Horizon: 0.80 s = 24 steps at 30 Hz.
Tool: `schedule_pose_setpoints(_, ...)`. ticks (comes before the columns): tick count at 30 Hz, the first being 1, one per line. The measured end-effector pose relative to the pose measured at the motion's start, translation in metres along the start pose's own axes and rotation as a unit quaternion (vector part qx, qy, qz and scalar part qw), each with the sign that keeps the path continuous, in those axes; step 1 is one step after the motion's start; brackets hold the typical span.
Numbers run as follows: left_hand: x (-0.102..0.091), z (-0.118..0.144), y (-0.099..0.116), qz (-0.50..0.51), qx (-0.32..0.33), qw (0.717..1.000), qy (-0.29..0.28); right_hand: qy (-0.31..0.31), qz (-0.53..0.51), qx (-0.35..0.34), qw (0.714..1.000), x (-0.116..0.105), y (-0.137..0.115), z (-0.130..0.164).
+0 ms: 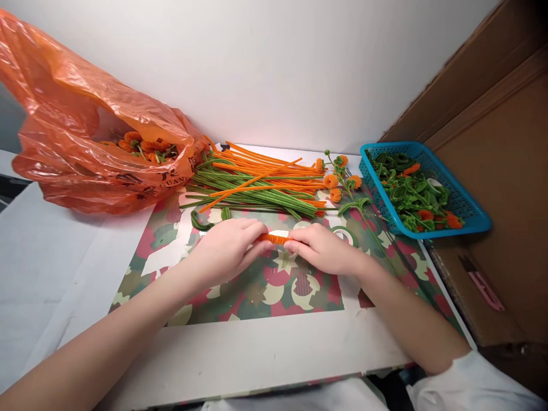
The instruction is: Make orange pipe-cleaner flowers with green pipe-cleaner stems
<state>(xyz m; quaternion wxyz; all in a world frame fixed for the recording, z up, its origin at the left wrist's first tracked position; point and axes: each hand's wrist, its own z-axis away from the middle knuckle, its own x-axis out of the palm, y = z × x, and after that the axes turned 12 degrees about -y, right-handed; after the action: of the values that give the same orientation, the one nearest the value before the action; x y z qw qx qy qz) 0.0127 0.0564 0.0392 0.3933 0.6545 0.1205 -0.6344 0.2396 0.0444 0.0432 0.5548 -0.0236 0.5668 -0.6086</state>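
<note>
Between my two hands, above the patterned mat, stretches an orange pipe-cleaner coil [278, 239]. My left hand [233, 245] is closed on its left end, fingertips pinched together. The right end sits in the pinch of my right hand [319, 246]. Just behind my left hand lie curled green leaf pieces [201, 221]. A roll of green tape [345, 234] is partly hidden behind my right hand. Farther back, orange pipe cleaners [261, 162] and green pipe cleaners [257, 191] lie in a loose bundle.
An orange plastic bag [107, 182] holding orange flower pieces stands at the left. Finished-looking orange flowers on a green stem [342, 177] lie right of the bundle. A blue basket [432, 234] with green and orange pieces stands at the right, near pink-handled pliers [486, 288] on cardboard.
</note>
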Motion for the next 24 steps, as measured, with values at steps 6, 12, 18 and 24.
schedule_pose_setpoints(6,0.009,-0.002,0.001,-0.157,0.127,0.978,0.049,-0.247,-0.319,-0.027,0.914,-0.004,0.019,-0.003)
schedule_pose_setpoints(12,0.002,0.002,0.006,-0.004,0.055,0.997,-0.051,-0.116,-0.176,-0.048,0.976,0.001,0.003,0.001)
schedule_pose_setpoints(18,-0.01,0.008,0.007,0.258,-0.055,0.938,-0.223,0.036,0.178,-0.085,0.98,0.014,-0.008,0.004)
schedule_pose_setpoints(24,-0.008,0.005,0.002,0.353,-0.063,0.888,-0.289,0.053,0.249,-0.07,0.964,0.017,-0.01,0.003)
